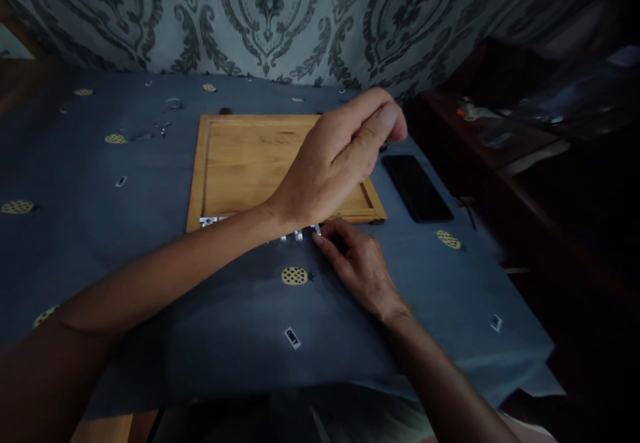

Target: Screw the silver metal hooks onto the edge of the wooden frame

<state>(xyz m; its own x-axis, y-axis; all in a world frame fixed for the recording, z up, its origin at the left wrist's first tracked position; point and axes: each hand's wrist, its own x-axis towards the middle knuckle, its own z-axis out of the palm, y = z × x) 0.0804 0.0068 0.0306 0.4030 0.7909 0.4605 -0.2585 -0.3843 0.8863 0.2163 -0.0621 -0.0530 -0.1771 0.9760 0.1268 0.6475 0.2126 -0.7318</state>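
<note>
A wooden board with a raised rim lies flat on the cloth. Above its right part, my left hand is raised with the fingers curled closed; its palm side is turned away, so anything inside is hidden. Down at the board's front edge, my right hand pinches a small silvery metal piece between thumb and fingers. Similar shiny pieces sit in a row to its left, partly covered by my left forearm. A flat metal piece shows at the board's front left corner.
A black phone lies right of the board. The blue cloth with printed pineapples covers the table. Patterned fabric hangs behind. On the right stands a dark surface with cluttered items, hard to make out.
</note>
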